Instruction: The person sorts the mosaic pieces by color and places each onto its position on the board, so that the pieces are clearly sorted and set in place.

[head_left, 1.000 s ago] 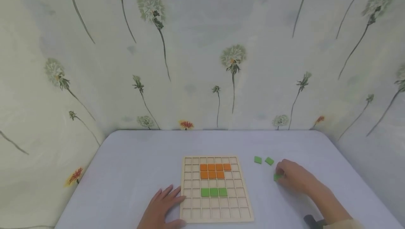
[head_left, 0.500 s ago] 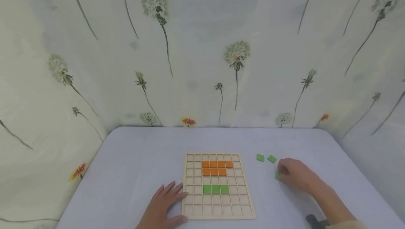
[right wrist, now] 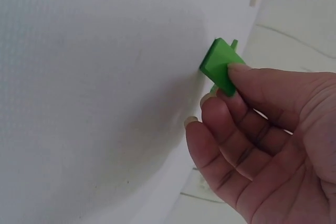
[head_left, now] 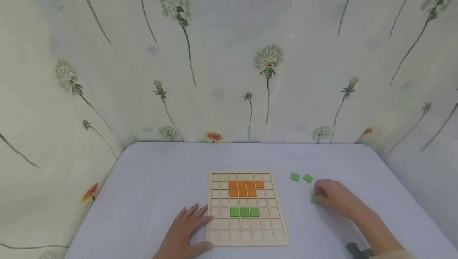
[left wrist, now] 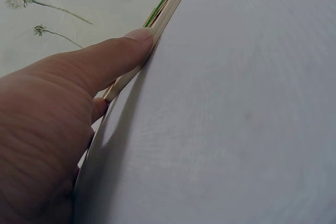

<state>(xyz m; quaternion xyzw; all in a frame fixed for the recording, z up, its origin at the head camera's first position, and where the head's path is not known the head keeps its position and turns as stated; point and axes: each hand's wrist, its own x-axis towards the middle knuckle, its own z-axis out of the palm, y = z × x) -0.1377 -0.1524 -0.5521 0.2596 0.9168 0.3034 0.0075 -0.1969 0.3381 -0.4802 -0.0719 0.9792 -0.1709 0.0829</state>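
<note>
Right hand has a green tile pinched at its fingertips, on the bench right of the grid board, close to two loose green tiles. Best bet imo: get one edge tipped up and a firm pinch on it before lifting. Left hand lies flat, fingers straight against the board's left edge, gripping nothing. Versus half a second ago, hardly anything moved, the hands sit where they were.

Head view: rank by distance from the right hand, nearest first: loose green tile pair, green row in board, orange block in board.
From the right hand:
1. Loose green tile pair, on the table just left of and beyond it.
2. Green row, board's lower middle.
3. Orange block, board's upper part; close to the green row's distance.
</note>
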